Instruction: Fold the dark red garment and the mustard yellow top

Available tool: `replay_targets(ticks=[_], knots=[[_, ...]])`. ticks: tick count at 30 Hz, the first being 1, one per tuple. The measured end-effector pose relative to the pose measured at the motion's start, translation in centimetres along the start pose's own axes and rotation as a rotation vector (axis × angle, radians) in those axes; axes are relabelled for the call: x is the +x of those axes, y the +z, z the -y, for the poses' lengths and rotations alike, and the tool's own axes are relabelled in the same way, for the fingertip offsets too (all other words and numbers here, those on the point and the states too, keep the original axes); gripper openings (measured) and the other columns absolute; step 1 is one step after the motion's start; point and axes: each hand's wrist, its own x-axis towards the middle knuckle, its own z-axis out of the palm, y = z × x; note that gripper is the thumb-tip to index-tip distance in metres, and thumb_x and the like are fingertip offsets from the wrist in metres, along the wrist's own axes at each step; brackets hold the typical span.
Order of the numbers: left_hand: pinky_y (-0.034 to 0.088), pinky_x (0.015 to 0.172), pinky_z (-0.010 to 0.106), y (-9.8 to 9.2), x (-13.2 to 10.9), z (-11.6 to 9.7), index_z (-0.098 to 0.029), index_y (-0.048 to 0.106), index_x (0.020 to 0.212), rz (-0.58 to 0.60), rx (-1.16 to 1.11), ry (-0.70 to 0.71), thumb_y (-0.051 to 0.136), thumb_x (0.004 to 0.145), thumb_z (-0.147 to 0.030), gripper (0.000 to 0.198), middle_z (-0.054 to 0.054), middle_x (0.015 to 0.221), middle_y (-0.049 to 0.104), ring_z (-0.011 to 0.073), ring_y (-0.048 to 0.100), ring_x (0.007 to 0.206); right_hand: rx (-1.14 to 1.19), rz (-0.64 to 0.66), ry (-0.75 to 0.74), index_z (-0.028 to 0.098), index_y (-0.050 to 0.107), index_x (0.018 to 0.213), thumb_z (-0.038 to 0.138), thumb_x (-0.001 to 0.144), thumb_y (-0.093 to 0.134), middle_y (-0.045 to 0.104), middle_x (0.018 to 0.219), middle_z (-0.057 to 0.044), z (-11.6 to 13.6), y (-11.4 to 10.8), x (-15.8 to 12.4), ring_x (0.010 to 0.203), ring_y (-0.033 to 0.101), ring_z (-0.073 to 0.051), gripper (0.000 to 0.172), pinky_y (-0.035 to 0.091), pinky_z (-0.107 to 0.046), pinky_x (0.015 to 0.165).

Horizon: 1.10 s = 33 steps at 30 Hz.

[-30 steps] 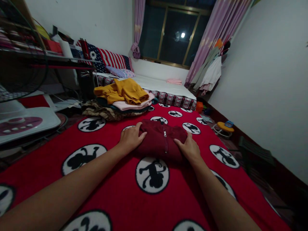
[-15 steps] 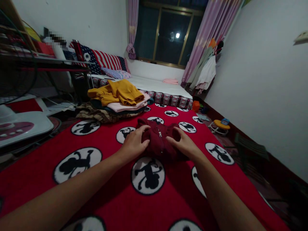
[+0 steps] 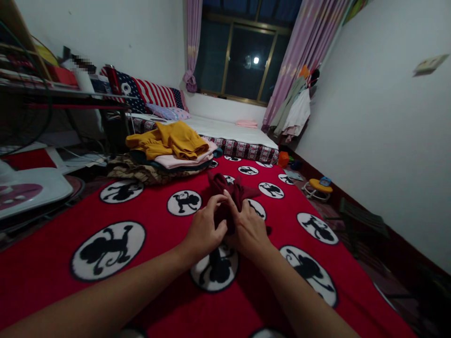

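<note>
A dark red zip garment (image 3: 227, 190) is bunched up on the red blanket (image 3: 151, 220) with black-and-white monkey circles. My left hand (image 3: 204, 232) and my right hand (image 3: 248, 230) are pressed close together at its near end, fingers closed on the cloth. The garment's far part rises in a crumpled fold behind my fingers. A pile of folded clothes (image 3: 165, 157) topped by a mustard yellow garment (image 3: 172, 141) lies on the blanket's far left.
A white fan base (image 3: 31, 188) stands at the left beside a dark shelf (image 3: 63, 94) with boxes. A mattress (image 3: 229, 134) lies under the window. Clothes hang at the right wall (image 3: 294, 110), above a small yellow stool (image 3: 317, 188).
My hands have come together from the garment's two sides toward its middle, gathering the flat folded cloth into a bunch. The camera has tilted slightly.
</note>
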Motion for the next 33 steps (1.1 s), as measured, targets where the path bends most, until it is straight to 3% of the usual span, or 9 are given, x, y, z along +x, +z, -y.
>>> replay_targets(ticks=[4,8,12,15,20,24,28,30,33], knots=[[0.052,0.094,0.036,0.5,1.4,0.2,-0.02,0.045,0.122,-0.063,-0.334,-0.129,0.056,0.079,-0.022,0.044,0.009,0.12,0.063,0.0208,0.061,0.113,0.036,-0.061,-0.026,0.042,0.025,0.148,0.036,0.077,0.063,0.054,0.11,-0.01,-1.1,0.3,0.2,0.081,0.06,-0.024,0.081,0.043,-0.028,0.062],[0.056,0.084,0.039,0.8,5.4,1.2,-0.016,0.034,0.127,-0.124,-0.582,-0.301,0.042,0.09,-0.031,0.041,0.015,0.119,0.062,0.0195,0.067,0.097,0.376,-0.168,0.07,0.028,0.052,0.133,0.029,0.075,0.06,0.064,0.104,-0.006,-3.4,1.0,0.7,0.083,0.062,-0.022,0.059,0.045,-0.028,0.068],[0.05,0.096,0.042,1.6,8.8,4.0,-0.016,0.038,0.129,-0.231,-0.171,-0.099,0.041,0.091,-0.024,0.039,0.015,0.128,0.055,0.0219,0.057,0.114,0.884,-0.308,0.328,0.019,0.059,0.121,0.036,0.076,0.058,0.07,0.095,-0.004,-6.1,2.3,1.3,0.083,0.064,-0.021,0.048,0.049,-0.029,0.074],[0.037,0.108,0.047,2.6,9.3,6.6,-0.015,0.048,0.127,-0.136,0.334,0.008,0.051,0.085,-0.019,0.042,0.016,0.135,0.05,0.0278,0.043,0.129,1.081,-0.414,0.421,0.015,0.056,0.122,0.042,0.075,0.06,0.071,0.102,-0.007,-8.4,2.2,2.0,0.09,0.065,-0.023,0.054,0.05,-0.031,0.078],[0.038,0.105,0.045,3.7,8.9,8.6,-0.015,0.056,0.124,0.061,0.625,0.019,0.053,0.087,-0.024,0.038,0.016,0.134,0.05,0.0299,0.045,0.125,0.64,-0.501,0.432,0.018,0.058,0.122,0.044,0.073,0.061,0.071,0.099,-0.007,-13.7,-0.8,7.3,0.091,0.064,-0.026,0.056,0.048,-0.035,0.081],[0.039,0.103,0.044,3.7,9.1,8.6,-0.017,0.06,0.119,0.102,0.632,0.02,0.052,0.088,-0.025,0.033,0.014,0.127,0.055,0.0282,0.048,0.121,0.197,-0.361,0.379,0.022,0.05,0.136,0.043,0.074,0.064,0.067,0.114,-0.01,-19.2,-1.9,14.5,0.104,0.061,-0.031,0.066,0.044,-0.038,0.088],[0.04,0.102,0.044,3.5,9.3,8.9,-0.018,0.063,0.115,0.11,0.607,0.015,0.053,0.087,-0.026,0.03,0.013,0.129,0.055,0.0285,0.048,0.121,0.284,-0.066,0.314,0.024,0.047,0.139,0.047,0.078,0.063,0.057,0.135,-0.007,-23.9,2.3,18.5,0.118,0.055,-0.025,0.068,0.042,-0.034,0.096],[0.04,0.102,0.045,3.5,9.3,9.1,-0.019,0.063,0.115,0.112,0.604,0.009,0.053,0.087,-0.027,0.031,0.012,0.129,0.055,0.0285,0.048,0.12,0.359,-0.029,0.439,0.02,0.058,0.13,0.045,0.089,0.047,0.064,0.125,-0.008,-25.3,5.6,18.6,0.114,0.059,-0.022,0.049,0.043,-0.034,0.096],[0.041,0.102,0.044,3.6,9.3,9.2,-0.02,0.064,0.115,0.111,0.606,0.005,0.053,0.087,-0.028,0.03,0.011,0.127,0.056,0.0279,0.048,0.119,0.34,-0.086,0.585,0.011,0.063,0.123,0.04,0.093,0.037,0.067,0.117,-0.017,-26.5,9.5,17.7,0.109,0.062,-0.028,0.049,0.044,-0.042,0.094]])
